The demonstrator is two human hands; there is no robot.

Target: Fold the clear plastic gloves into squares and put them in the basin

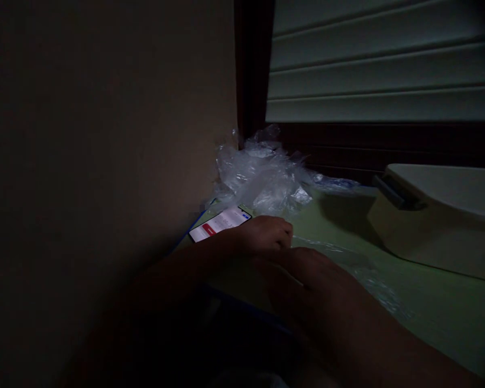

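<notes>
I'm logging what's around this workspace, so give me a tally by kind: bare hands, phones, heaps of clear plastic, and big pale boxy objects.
Hands, left hand and right hand: 2
Lit phone: 1
Heap of clear plastic, its separate pieces too tangled to count: 1
Pale boxy object: 1
Total: 5

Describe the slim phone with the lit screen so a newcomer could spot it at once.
On the green, blue-edged tabletop, go to the side along the plain wall. There, between the heap of crumpled clear plastic and the left forearm, lies the flat rectangular phone. Only it glows: a white screen with a red block.
</notes>
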